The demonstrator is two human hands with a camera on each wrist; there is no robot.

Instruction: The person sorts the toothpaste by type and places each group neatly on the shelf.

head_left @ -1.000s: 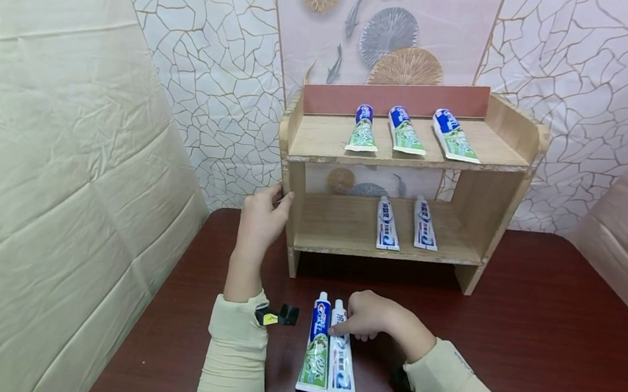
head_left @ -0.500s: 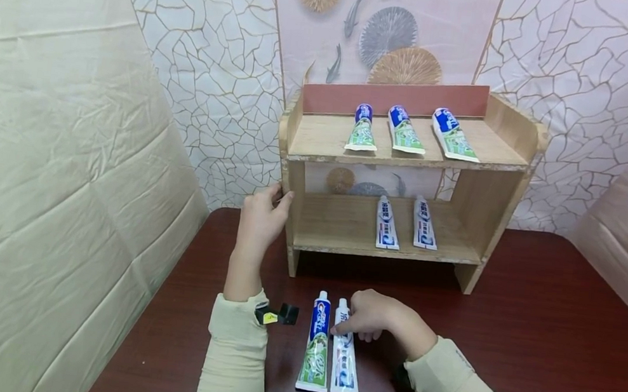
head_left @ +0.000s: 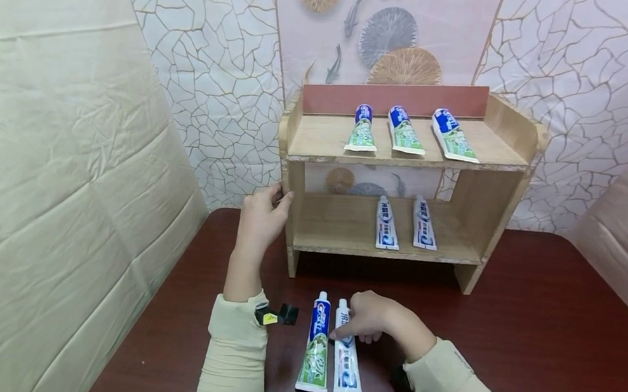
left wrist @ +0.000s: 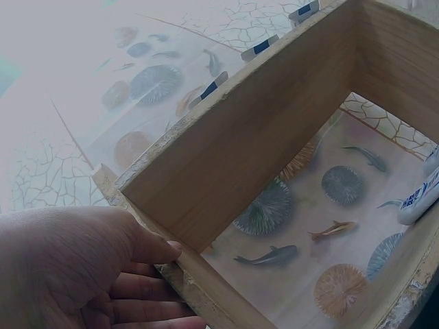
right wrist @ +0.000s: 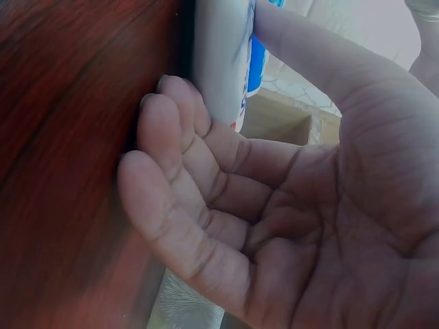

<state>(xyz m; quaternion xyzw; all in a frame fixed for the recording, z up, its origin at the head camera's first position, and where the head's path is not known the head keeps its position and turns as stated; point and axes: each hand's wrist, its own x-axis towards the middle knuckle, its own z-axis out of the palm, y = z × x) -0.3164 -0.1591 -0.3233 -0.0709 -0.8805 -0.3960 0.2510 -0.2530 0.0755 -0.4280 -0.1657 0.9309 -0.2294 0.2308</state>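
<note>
My left hand (head_left: 262, 219) holds the left side panel of a small wooden shelf (head_left: 329, 220); in the left wrist view its thumb lies at the panel's edge, with the other fingers along the outside. On the table before me, my right hand (head_left: 382, 315) grips a white toothpaste tube (head_left: 347, 369) near its cap end, thumb across the left side and curled fingers on the right. Just left of it lies a blue-and-green Crest toothpaste tube (head_left: 316, 356), a narrow gap between the two. Both caps point toward the shelf.
Three blue-and-green toothpaste tubes (head_left: 404, 132) lie on the upper board. Two white toothpaste tubes (head_left: 387, 226) lie on the lower board, towards its right. The shelf stands on a dark red table (head_left: 536, 321), before a patterned wall cloth (head_left: 222, 84).
The white tube in my right hand has shifted slightly right, and its tail has swung away from the Crest tube, opening a gap between them. My left hand stays on the shelf.
</note>
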